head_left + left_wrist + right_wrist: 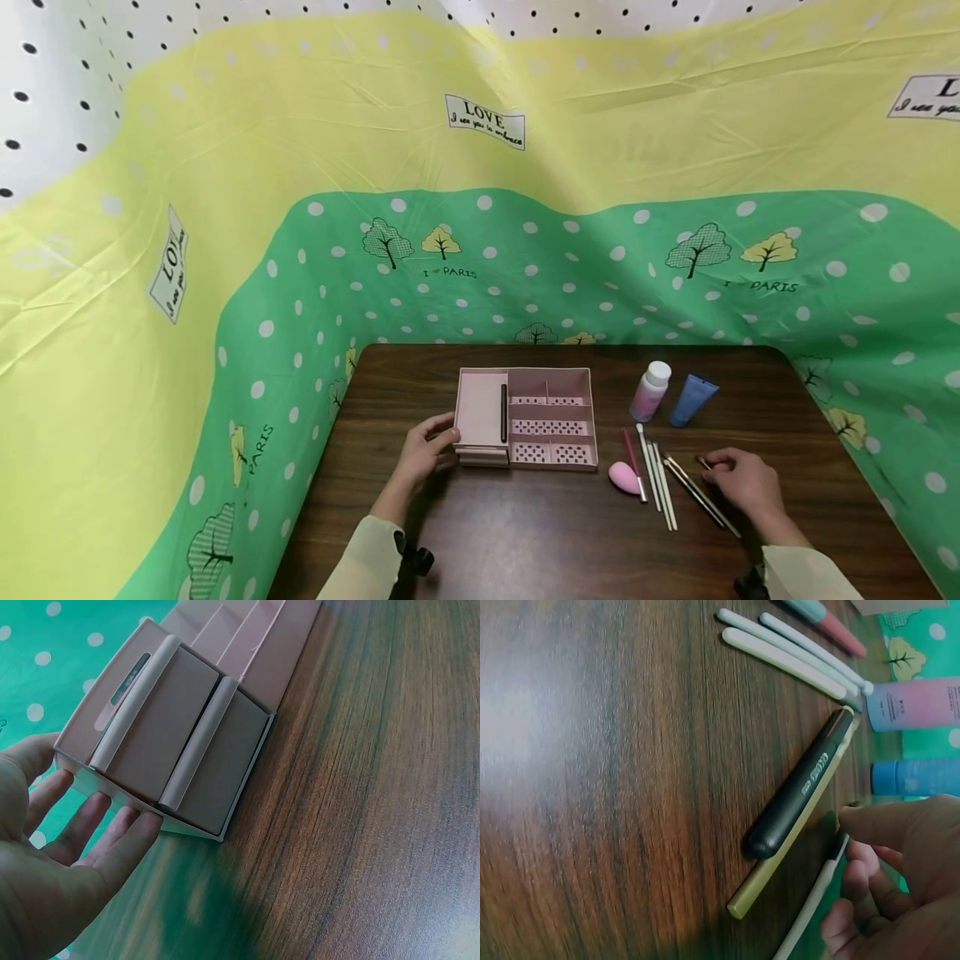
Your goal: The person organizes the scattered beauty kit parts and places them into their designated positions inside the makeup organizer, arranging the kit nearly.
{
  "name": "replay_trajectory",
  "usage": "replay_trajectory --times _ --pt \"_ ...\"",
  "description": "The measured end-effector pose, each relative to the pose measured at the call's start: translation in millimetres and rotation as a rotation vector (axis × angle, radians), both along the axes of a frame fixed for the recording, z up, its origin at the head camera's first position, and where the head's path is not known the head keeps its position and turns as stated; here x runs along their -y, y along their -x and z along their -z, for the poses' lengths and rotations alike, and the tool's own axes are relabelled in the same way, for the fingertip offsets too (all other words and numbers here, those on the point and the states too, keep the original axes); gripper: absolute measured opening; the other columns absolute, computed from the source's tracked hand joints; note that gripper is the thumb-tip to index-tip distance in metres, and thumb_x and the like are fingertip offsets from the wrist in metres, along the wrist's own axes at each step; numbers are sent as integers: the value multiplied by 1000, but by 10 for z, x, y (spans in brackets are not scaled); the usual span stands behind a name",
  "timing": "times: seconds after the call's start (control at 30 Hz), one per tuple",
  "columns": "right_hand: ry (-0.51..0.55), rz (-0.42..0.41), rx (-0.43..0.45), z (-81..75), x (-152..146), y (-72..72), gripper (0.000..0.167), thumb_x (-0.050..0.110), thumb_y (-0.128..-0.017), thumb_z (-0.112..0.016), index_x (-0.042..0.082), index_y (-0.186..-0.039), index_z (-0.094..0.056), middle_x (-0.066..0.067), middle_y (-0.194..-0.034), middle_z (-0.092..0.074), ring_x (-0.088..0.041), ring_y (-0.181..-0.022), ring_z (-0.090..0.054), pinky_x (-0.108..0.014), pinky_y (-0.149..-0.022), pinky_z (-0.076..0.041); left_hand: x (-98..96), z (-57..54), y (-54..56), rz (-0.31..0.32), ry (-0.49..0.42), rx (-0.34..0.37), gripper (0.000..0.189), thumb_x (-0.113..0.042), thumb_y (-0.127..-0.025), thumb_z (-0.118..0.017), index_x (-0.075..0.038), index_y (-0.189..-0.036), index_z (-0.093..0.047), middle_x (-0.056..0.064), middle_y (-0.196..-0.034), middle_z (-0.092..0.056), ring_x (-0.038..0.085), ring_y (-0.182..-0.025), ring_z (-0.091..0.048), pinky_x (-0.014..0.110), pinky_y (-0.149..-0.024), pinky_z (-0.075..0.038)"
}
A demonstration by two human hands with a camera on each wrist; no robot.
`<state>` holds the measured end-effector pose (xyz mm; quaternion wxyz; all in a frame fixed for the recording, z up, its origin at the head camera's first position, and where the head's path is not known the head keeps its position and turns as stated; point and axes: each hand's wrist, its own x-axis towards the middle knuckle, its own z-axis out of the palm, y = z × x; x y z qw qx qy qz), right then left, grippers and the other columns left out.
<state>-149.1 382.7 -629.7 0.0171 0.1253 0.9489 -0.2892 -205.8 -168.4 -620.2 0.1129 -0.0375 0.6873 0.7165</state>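
A pink organizer box with two drawers and open compartments stands on the table. My left hand touches its left side with fairly straight fingers; the left wrist view shows the fingertips along that side of the organizer. At the right, my right hand pinches the dark end of a slim makeup brush, whose pale handle slants below the fingers. Beside it lie a thick black-handled brush and a gold-handled brush, close together.
White-handled brushes, a red brush and a pink makeup sponge lie right of the organizer. A white-capped bottle and a blue tube stand behind them. Patterned cloth borders the table.
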Motion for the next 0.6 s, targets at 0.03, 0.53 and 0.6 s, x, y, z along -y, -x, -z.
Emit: replay_trajectory --times 0.03,0.53,0.6 --pt "-3 -1 1 0 -11 -3 27 17 -87 -76 -3 -105 -72 -7 -83 -69 -18 -67 -53 -31 -58 -43 1 4 1 1 0 -1 52 -23 -95 -76 -2 -140 -60 19 -128 -60 18 -99 -68 52 -89 -61" --pt "-26 -19 41 -35 -60 -7 21 14 -86 -75 -1 -101 -73 -13 -87 -71 -20 -69 -57 -38 -59 -47 -6 12 -3 -10 15 -6 50 -22 -96 -75 -2 -139 -61 19 -126 -62 18 -98 -68 57 -92 -59" --pt "-35 -25 36 -49 -60 -11 19 13 -87 -74 -1 -100 -73 -14 -88 -72 -20 -69 -58 -38 -59 -47 -8 14 -8 -9 17 -11 50 -22 -96 -75 -1 -139 -60 19 -125 -62 18 -98 -68 57 -91 -59"
